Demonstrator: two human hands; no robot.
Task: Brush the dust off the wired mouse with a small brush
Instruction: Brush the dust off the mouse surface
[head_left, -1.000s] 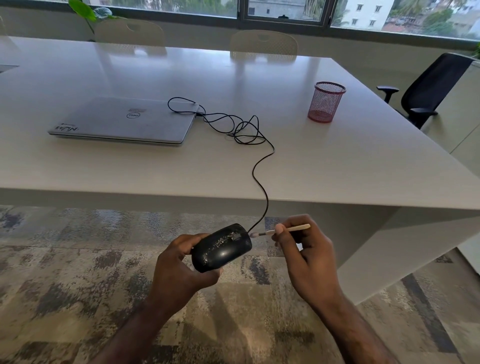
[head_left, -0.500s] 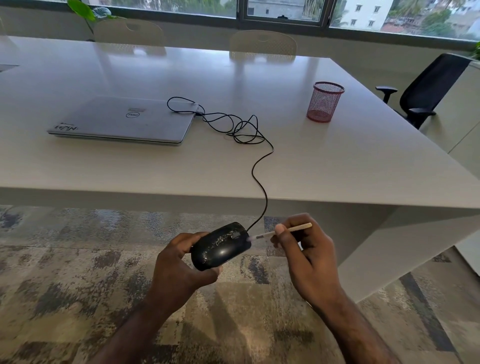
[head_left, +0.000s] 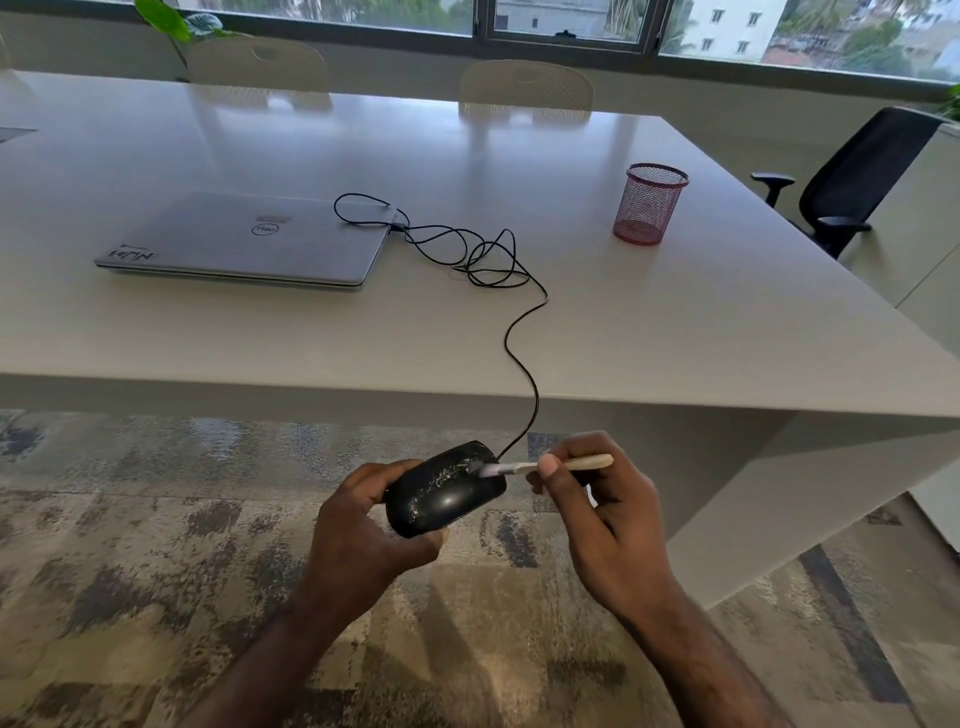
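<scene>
The left hand (head_left: 363, 535) grips the black wired mouse (head_left: 447, 488) in the air, below the worktop (head_left: 675, 332) edge, its long axis slanting up and rightward. The right hand (head_left: 608, 514) pinches the small brush (head_left: 524, 468), whose bristles seem to touch the mouse's cable end.
</scene>
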